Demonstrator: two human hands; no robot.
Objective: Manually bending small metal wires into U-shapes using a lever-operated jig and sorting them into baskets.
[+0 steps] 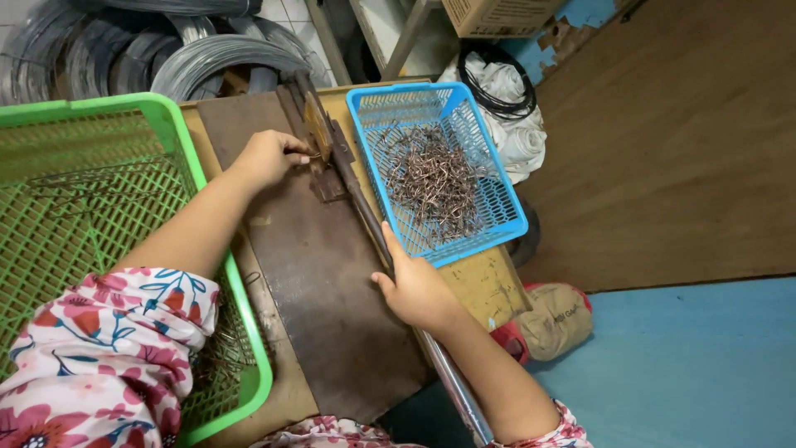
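Head view, looking down on a worn counter topped with a dark metal plate. Left hand at the far end of the plate, grip pressed together, pinching a short piece of thin wire against the rusty head of a lever tool. Wire just at the fingertips, barely poking out toward the tool's brownish blade. Right hand nearer the body, grip wrapped shut around the long lever handle, thumb lying up along the bar. Handle running diagonally from the tool head down past the right wrist, its shiny lower end cut off at the bottom edge.

Blue basket just beside the right hand, touching the handle's far side, holding a heap of bent wire pieces. Green basket to the left of the plate, partly covered by a floral sleeve. Coils of grey wire behind, cropped by the top edge.

Exact shape of the pinched wire too small to make out; tool's jaw area mostly hidden behind the left fingers.
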